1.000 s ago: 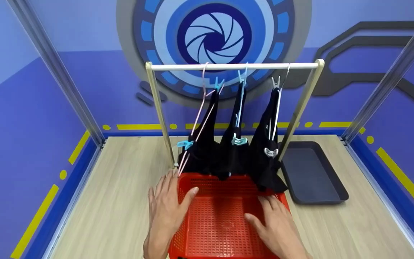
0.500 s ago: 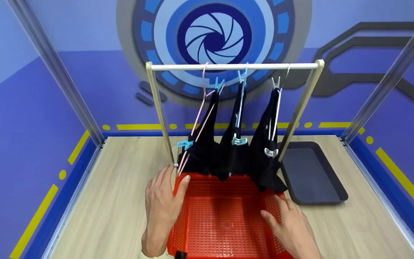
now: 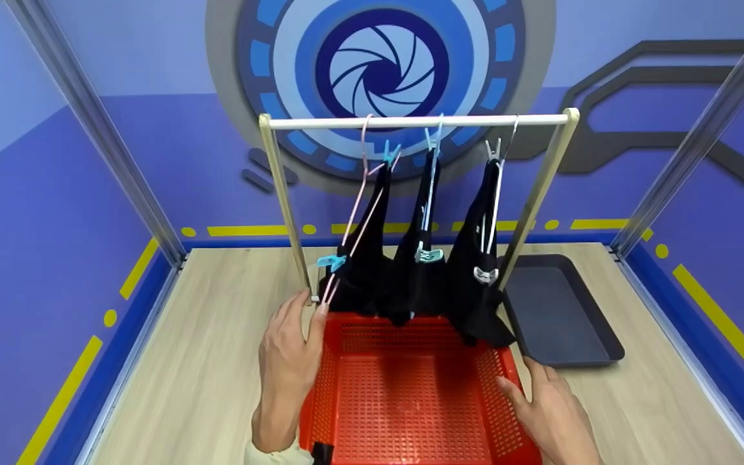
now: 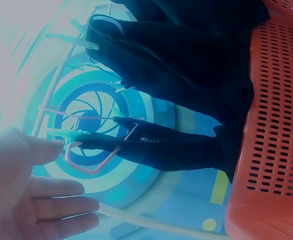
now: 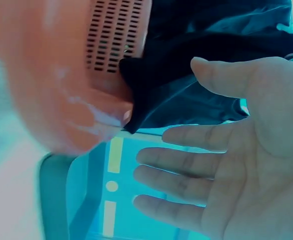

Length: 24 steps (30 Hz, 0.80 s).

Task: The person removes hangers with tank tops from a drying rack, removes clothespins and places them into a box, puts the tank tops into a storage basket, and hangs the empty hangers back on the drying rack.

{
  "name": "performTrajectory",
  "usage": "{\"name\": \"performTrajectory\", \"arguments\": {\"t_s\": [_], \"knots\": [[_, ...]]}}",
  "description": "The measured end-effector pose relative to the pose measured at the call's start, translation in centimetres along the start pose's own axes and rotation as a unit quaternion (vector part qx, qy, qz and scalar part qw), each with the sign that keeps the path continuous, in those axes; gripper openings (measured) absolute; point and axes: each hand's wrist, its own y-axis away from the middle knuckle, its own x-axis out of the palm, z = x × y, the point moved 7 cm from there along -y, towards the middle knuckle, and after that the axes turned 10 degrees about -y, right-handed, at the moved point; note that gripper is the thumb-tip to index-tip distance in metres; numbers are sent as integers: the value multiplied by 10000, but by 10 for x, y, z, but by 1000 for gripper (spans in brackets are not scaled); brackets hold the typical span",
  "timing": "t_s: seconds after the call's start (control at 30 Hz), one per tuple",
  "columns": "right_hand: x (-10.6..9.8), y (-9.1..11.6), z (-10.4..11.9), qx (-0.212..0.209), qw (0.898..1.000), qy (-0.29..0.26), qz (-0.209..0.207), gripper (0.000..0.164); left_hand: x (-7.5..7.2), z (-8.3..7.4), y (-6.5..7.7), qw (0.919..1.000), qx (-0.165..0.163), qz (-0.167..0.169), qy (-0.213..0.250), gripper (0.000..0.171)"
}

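Note:
A red perforated plastic basket (image 3: 404, 413) stands on the table in front of a clothes rack. My left hand (image 3: 289, 355) is at its left wall, fingers extended, with the thumb near the rim. In the left wrist view that hand (image 4: 46, 195) is flat and holds nothing. Beyond the basket's right wall is my right hand (image 3: 556, 410), its thumb toward the rim. Its fingers are straight and apart in the right wrist view, and the palm (image 5: 251, 165) is bare. Three black garments hang close together, their lower ends at the basket's far rim; the right one (image 3: 478, 310) overlaps that rim.
The white rack bar (image 3: 469, 121) carries a pink hanger (image 3: 354, 219), a blue hanger (image 3: 431, 194) and a white hanger (image 3: 496, 206). Clothespins (image 3: 331, 261) clip the garments. A dark grey tray (image 3: 562, 310) lies right of the rack. Printed walls enclose the table (image 3: 217, 361).
My right hand has moved right, from inside the basket to outside its right wall. My left hand has shifted slightly left, its thumb leaving the basket's interior. The garments hang as before.

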Motion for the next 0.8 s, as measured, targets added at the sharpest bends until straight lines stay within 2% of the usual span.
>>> {"name": "performTrajectory", "arguments": {"t_s": [0.27,0.43,0.53,0.67,0.8], "knots": [[10,-6,-22,331,9991,-70,265,86,2,-1,-8,9996,-14,-86,264,38],[18,-9,-31,368,9983,-168,412,91,4,-2,-10,9994,24,-110,316,36],[22,-10,-33,239,9987,-245,372,78,6,-3,-11,9993,90,-138,338,34],[25,-11,-34,31,9995,-297,79,46,8,-5,-12,9990,180,-222,332,32],[28,-10,-36,-152,9989,-288,-341,37,10,-4,-13,9992,170,-278,253,31]]}}
